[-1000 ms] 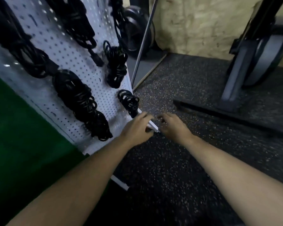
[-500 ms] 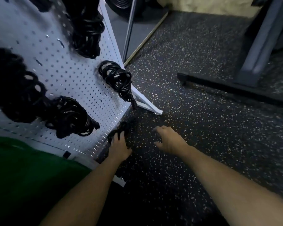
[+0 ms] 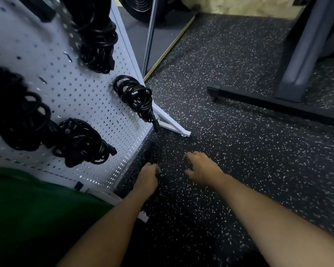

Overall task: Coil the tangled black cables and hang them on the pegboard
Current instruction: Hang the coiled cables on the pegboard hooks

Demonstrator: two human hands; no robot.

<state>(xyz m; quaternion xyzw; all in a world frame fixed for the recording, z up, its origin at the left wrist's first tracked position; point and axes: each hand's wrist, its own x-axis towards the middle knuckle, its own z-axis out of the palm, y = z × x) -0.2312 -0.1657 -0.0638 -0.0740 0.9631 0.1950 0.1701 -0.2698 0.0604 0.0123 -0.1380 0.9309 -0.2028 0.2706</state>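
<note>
Since a second ago both hands have dropped from the pegboard (image 3: 85,105) foot to the floor, the left hand (image 3: 147,176) apparently clenching a loose black cable (image 3: 148,155) (dim there), the right hand (image 3: 201,168) spread empty, so another coil begins.

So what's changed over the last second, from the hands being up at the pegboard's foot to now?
Both hands dropped from the white foot to the floor. The left hand went down to the black cable lying at the pegboard's base and now closes on it; the right hand hovers open beside it. The coils hanging on the board stayed put.
</note>
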